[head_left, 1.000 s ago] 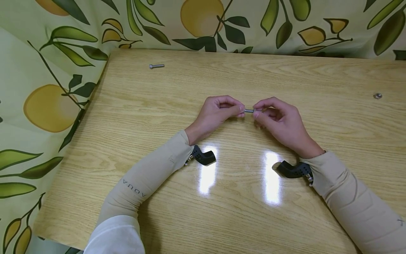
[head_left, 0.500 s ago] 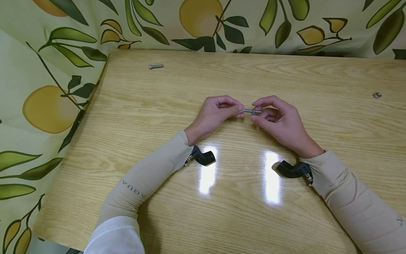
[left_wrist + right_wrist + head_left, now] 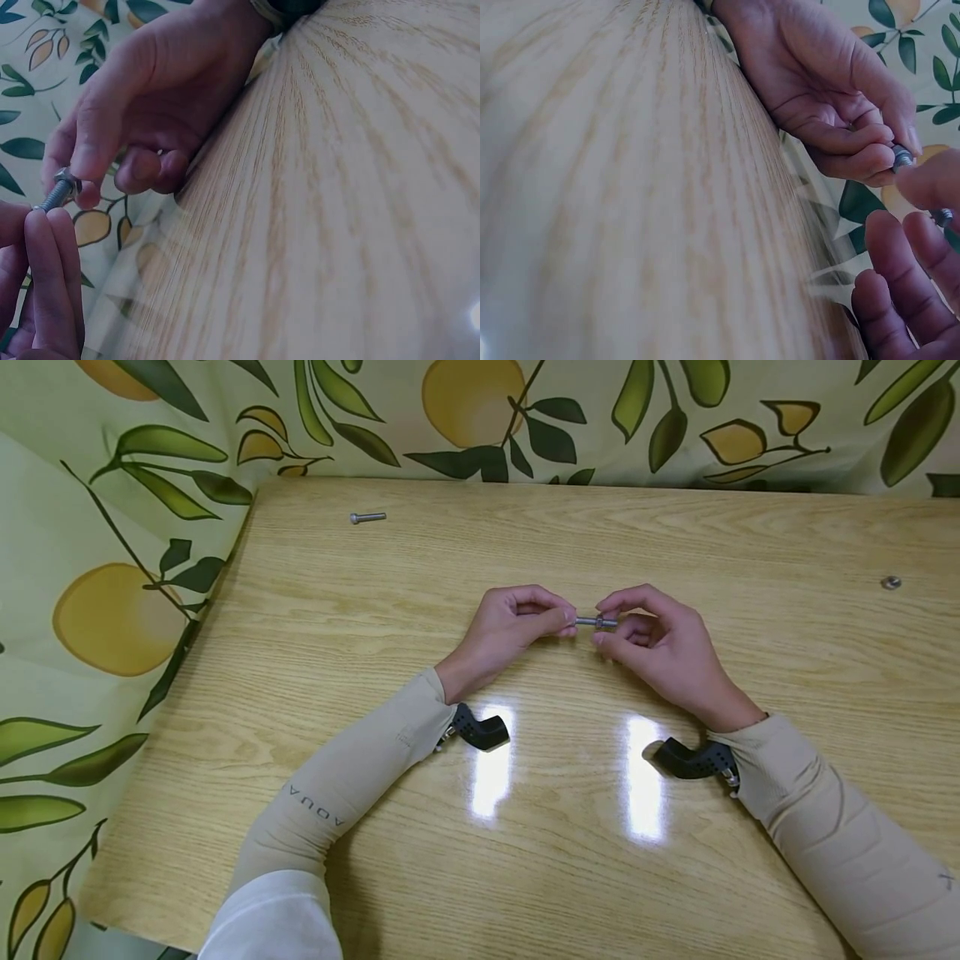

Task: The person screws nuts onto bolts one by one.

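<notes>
In the head view my left hand [image 3: 517,622] pinches the head end of a steel bolt [image 3: 585,622] between thumb and fingertips. The bolt lies level above the table, pointing right. A hex nut [image 3: 66,180] sits round its shank, and a short threaded end shows beyond it. Around this nut hover the thumb and index finger of my right hand [image 3: 660,631], parted, with a small gap in the head view. From the right wrist, the right thumb hides part of the bolt, while the left hand [image 3: 840,97] grips its head.
A second bolt [image 3: 367,517] lies near the back left of the wooden table [image 3: 420,560]. Another nut [image 3: 891,582] rests at the far right. Patterned cloth [image 3: 480,410] hangs along the back and left edges. Black wrist mounts [image 3: 483,732] sit under both sleeves.
One second ago my right fingertips covered the nut and bolt end. They have since spread apart, leaving the nut in sight. My left hand keeps its hold on the bolt.
</notes>
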### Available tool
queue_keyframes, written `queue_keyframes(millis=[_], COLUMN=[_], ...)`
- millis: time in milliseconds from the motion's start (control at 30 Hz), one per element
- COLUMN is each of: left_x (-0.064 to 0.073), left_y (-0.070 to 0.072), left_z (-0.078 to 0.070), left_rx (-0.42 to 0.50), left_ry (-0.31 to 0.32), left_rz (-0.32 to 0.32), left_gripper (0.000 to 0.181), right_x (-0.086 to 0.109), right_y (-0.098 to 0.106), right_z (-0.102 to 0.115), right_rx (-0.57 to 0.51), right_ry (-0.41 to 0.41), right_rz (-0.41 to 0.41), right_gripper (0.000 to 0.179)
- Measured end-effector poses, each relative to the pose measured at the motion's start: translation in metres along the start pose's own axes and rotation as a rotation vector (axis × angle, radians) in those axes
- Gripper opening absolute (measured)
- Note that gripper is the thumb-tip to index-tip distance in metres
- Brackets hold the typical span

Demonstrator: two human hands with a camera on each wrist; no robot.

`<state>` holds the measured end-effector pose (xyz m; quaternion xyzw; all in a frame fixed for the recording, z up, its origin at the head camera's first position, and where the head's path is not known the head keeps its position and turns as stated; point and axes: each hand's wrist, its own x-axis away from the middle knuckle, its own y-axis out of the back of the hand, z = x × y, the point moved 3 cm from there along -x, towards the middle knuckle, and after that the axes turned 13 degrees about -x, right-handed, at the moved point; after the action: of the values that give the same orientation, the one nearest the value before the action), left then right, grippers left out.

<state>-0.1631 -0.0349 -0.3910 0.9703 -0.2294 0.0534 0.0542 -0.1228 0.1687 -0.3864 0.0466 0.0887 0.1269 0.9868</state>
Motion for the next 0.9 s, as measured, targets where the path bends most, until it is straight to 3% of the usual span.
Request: queue_keyframes(millis=[167, 400, 567, 800, 900], left_x=[-0.0003, -0.0007, -0.0004, 0.0, 0.0002], left_y=[-0.0001, 0.0003, 0.0004, 0.0002, 0.0003], left_z=[0.0002, 0.0011, 0.0014, 0.0008, 0.0006], left_rx=[0.008, 0.004, 0.012, 0.008, 0.012], left_ry=[0.0, -0.007, -0.001, -0.004, -0.003], left_rz=[0.002, -0.001, 0.003, 0.005, 0.007], left_gripper=[0.015, 0.014, 0.015, 0.015, 0.014], right_x=[-0.0004, 0.0, 0.0, -0.0002, -0.0003], right_y=[0.0004, 0.0006, 0.0006, 0.0005, 0.0006], right_z=[0.0002, -0.0002, -0.0007, -0.0005, -0.0003], right_rx=[0.039, 0.038, 0.067, 0.041, 0.055], right_ry=[-0.014, -0.014, -0.021, -0.011, -0.012], right_rz=[-0.017, -0.008, -0.015, -0.008, -0.014], right_gripper=[0.017, 0.028, 0.019, 0.027, 0.023])
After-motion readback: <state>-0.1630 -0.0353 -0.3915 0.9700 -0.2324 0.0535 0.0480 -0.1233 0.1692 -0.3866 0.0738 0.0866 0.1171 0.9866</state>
